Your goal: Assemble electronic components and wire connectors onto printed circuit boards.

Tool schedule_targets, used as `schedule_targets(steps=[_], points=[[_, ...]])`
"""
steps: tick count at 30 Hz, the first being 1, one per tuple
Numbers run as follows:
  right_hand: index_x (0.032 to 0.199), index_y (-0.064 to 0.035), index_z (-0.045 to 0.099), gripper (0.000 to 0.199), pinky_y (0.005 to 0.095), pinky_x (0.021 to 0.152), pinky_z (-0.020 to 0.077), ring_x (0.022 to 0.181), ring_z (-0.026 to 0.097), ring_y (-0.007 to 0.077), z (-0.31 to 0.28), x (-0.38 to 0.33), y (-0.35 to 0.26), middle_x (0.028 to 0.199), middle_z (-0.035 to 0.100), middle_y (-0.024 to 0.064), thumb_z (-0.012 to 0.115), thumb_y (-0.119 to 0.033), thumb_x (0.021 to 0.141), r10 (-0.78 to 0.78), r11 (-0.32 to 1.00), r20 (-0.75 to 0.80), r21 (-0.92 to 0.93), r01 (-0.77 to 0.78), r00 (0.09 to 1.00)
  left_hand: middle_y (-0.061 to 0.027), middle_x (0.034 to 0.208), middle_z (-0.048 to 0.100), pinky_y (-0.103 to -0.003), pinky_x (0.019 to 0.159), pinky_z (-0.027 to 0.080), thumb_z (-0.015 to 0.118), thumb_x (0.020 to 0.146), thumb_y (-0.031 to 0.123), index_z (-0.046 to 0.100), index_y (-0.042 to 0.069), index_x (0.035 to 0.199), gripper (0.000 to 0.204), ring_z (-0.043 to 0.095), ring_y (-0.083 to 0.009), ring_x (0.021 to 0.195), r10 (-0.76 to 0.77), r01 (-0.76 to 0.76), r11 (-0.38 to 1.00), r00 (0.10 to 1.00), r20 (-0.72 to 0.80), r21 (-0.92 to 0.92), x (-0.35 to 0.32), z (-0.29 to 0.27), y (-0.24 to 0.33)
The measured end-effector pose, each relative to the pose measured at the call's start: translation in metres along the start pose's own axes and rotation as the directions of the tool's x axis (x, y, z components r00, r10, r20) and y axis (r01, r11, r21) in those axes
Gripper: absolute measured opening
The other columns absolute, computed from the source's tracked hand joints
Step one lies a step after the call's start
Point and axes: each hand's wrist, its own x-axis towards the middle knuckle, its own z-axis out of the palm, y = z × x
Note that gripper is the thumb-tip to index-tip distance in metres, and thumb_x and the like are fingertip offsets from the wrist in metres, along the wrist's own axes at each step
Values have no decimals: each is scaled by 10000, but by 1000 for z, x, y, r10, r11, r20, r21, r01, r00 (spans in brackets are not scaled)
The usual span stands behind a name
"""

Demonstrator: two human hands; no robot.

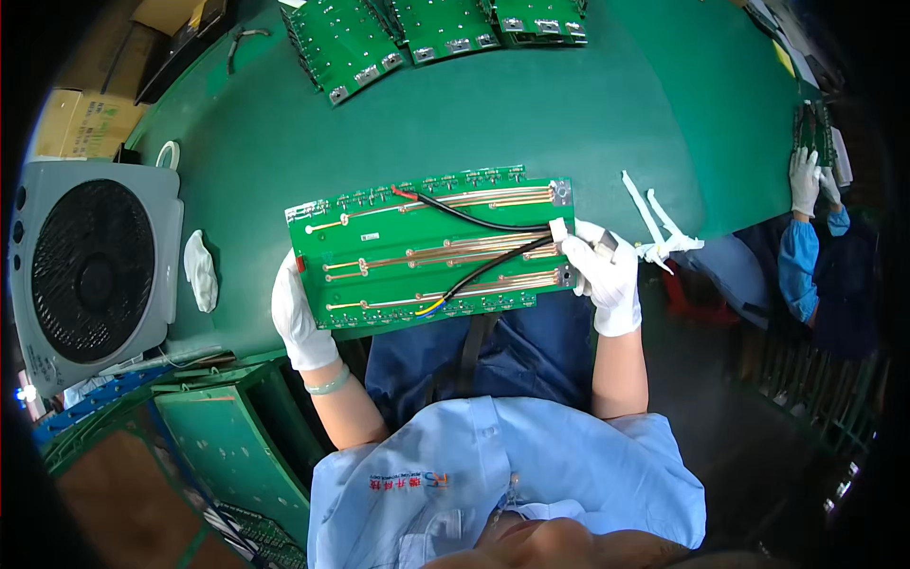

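A long green circuit board (389, 248) is held level above the front edge of the table, its copper-coloured tracks facing up. My left hand (296, 318), in a white glove, is closed on the board's left end, with most of its fingers hidden beneath. At the right end, my gloved right hand (605, 280) is closed on the edge, thumb and fingers near a small white piece (557, 229). Two black cables (493, 266) run leftward from there, one ending in red wires, the other in yellow and blue. A small greyish piece (605, 245) shows by the right fingers; its kind is unclear.
Several green circuit boards (441, 28) lie at the table's far side. A box fan (100, 261) and a white glove (201, 271) are at left, white strips (664, 232) at right. Black-handled pliers (242, 45) lie far left. A co-worker's gloved hands (806, 180) hold another board.
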Motion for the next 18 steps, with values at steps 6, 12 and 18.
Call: schedule_targets(steps=[6, 12, 18], points=[[1113, 67, 610, 314, 165, 384, 310, 468, 457, 7, 2, -1, 4, 825, 676, 48, 644, -125, 867, -1, 998, -44, 55, 4, 999, -177, 1299, 522, -353, 1001, 402, 378, 1004, 318, 407, -119, 1329, 545, 531, -236, 1160, 31, -25, 998, 993, -110, 64, -2, 8, -2], [1118, 23, 647, 317, 184, 394, 320, 463, 455, 17, 0, -2, 6, 685, 613, -13, 646, -186, 880, 4, 1000, -51, 27, -3, 999, -180, 1302, 519, -353, 1006, 397, 363, 1008, 326, 396, -120, 1335, 554, 524, -239, 1169, -5, 4, 1000, 997, -81, -10, -3, 2, -2], [1090, 32, 652, 302, 192, 385, 301, 434, 454, 31, -3, -2, 14, 647, 599, -10, 645, -192, 887, 20, 997, -60, 82, -15, 998, -179, 1296, 521, -369, 1010, 392, 368, 1001, 339, 416, -114, 1318, 555, 524, -248, 1166, 16, -13, 999, 995, -96, 30, -3, 12, 2]])
